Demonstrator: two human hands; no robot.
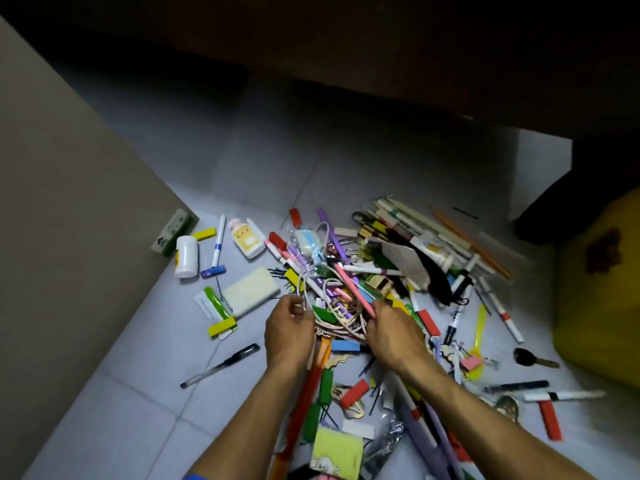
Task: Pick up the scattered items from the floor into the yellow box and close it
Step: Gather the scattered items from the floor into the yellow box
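A heap of scattered items covers the tiled floor: pens, markers, coloured blocks, clips, cords and small bottles. My left hand and my right hand both grip a tangled bundle of pens and cords at the near side of the heap, one hand at each end. A pink pen sticks up from my right hand's grip. The yellow box shows at the right edge, partly cut off by the frame.
A beige wall or panel runs along the left. A white bottle, a white sponge and a black pen lie left of the heap. A black key lies near the box. Dark furniture looms at the back.
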